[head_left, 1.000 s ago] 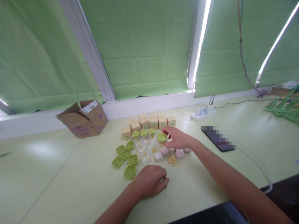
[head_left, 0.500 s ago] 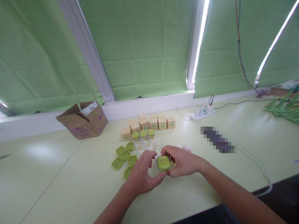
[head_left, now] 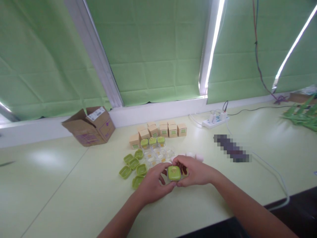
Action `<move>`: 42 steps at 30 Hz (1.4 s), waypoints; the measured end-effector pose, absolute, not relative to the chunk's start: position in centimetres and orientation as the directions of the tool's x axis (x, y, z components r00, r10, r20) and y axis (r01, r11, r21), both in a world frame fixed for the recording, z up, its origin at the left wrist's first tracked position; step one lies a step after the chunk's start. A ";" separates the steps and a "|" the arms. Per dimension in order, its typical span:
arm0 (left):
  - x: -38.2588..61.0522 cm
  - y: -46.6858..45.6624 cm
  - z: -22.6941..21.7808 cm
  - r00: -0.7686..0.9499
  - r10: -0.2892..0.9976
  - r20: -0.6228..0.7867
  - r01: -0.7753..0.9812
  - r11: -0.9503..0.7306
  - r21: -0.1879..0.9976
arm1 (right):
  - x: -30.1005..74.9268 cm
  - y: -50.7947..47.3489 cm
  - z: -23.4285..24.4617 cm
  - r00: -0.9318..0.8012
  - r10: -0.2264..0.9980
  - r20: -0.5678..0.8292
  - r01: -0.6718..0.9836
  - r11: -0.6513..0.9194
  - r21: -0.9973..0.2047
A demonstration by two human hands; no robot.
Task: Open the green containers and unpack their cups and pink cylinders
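Between my two hands is a small square container (head_left: 174, 173) with a shiny green lid, a looped knob on top and clear sides. My right hand (head_left: 194, 170) grips it from the right, thumb in front and fingers behind. My left hand (head_left: 156, 183) closes around its left side, with the thumb at the front lower edge. Loose green lids (head_left: 133, 163) lie upturned left of my left hand. Beyond them stand clear containers (head_left: 156, 153) with yellow and white contents, and several containers with green lids (head_left: 153, 141) in a row.
Small tan cardboard boxes (head_left: 163, 129) line up behind the containers. An open carton (head_left: 91, 129) stands at the back left by the wall. A white power strip (head_left: 215, 120) with cables sits at the back right, and pinkish-white pieces (head_left: 199, 157) lie beyond my right hand.
My left hand has moved in against the container, its fingers closing around the left side. The right hand keeps its grip. The view has shifted slightly.
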State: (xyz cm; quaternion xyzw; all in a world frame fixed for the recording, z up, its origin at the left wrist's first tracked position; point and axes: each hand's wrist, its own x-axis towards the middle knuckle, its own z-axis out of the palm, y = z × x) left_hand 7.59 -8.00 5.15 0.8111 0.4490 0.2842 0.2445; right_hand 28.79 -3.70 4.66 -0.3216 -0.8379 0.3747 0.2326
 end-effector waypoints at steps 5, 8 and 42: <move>7.7 -7.9 4.9 0.401 0.880 0.256 0.662 -0.471 0.583 | 28.9 -3.6 5.3 -0.692 0.691 0.210 0.333 0.563 -0.756; 7.7 -7.8 4.8 0.389 0.877 0.282 0.690 -0.481 0.541 | 28.7 -3.6 5.6 -0.666 0.689 0.288 0.321 0.612 -0.723; 7.9 -7.6 4.9 0.392 0.880 0.268 0.730 -0.474 0.492 | 28.1 -3.8 5.1 -0.651 0.669 0.359 0.332 0.676 -0.657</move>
